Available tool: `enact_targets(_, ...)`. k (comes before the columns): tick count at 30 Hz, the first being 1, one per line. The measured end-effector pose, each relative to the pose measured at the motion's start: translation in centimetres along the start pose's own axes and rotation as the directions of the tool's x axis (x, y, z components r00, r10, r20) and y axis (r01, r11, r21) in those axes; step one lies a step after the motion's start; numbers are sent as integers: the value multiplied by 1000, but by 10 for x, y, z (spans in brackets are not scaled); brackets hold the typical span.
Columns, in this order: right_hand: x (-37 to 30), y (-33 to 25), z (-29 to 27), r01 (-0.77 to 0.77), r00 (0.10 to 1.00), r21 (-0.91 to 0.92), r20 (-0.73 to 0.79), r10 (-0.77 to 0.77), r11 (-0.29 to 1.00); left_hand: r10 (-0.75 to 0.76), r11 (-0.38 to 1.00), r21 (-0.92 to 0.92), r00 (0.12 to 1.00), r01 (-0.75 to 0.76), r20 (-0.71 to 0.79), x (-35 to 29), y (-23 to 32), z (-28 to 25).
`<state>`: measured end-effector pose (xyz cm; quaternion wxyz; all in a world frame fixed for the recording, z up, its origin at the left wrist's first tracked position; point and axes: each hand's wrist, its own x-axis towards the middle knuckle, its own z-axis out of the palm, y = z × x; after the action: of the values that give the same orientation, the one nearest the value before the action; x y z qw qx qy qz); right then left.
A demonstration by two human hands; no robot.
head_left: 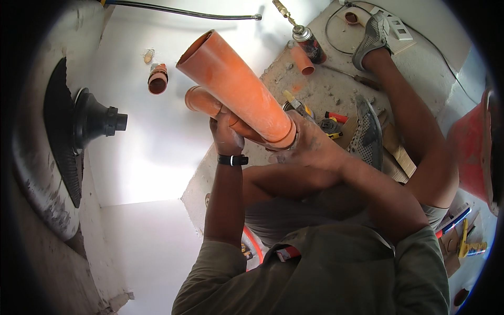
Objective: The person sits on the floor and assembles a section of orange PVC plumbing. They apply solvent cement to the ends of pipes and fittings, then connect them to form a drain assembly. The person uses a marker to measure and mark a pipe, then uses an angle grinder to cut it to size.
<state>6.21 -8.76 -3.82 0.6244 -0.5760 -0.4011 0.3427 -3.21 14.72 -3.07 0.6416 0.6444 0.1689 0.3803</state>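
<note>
Both of my hands hold an orange plastic pipe [236, 86], which slants up and to the left in front of the wall. Its wide open end is at the upper left. A narrower orange branch pipe [201, 101] runs beside it, with its mouth also toward the left. My left hand [229, 134], with a dark band at the wrist, is closed around this branch from below. At the pipe's lower end, next to a collar, my right hand [311, 142] grips it; some of its fingers are hidden behind the pipe.
An orange pipe stub [157, 81] juts from the white wall, and a black drain fitting [97, 119] stands out at left. On the dusty floor lie a gas torch [310, 44], a short pipe piece [302, 61] and a tape measure [331, 126]. A red bucket [471, 149] stands right.
</note>
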Motion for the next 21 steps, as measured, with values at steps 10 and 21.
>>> enact_targets(10,39,-16,56,315,936,-157,-112,-333,936,-143,987,-101,964,123,-224,31,27,-27)
enact_targets(21,89,-15,113,314,929,-220,-128,-346,924,20,988,152,998,-10,-61,50,76,-50)
